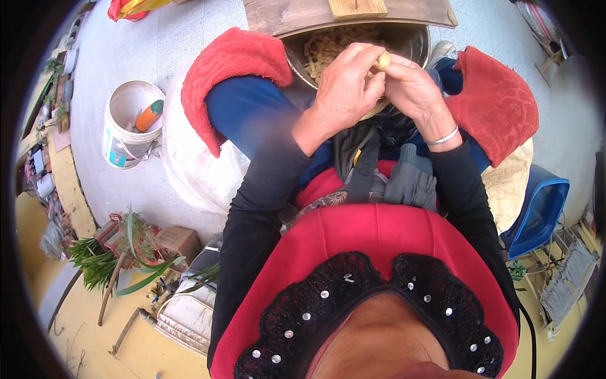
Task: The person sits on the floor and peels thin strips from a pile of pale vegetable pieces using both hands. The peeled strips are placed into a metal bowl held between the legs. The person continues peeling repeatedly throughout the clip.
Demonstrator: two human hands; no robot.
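Observation:
My left hand [349, 84] and my right hand [416, 87] meet over a metal basin [299, 66]. Between their fingertips is a small, rounded, pale yellow piece [382, 60]; its exact kind cannot be told. Many pale, curled strips [326, 47] lie inside the basin. A wooden board [289, 16] crosses its far side, with a smaller wood block [357, 8] on top. Under my hands, more pale material [376, 110] shows at the edge of black plastic [395, 128], partly hidden. A silvery bracelet [444, 138] circles my right wrist.
Red towels cover my left knee [232, 61] and right knee [497, 104]. A white bucket [133, 137] holding an orange-and-green object [149, 116] stands to the left. At the right is a blue plastic container or seat [537, 208]. Plants [97, 260] and a cardboard box [179, 244] sit behind left.

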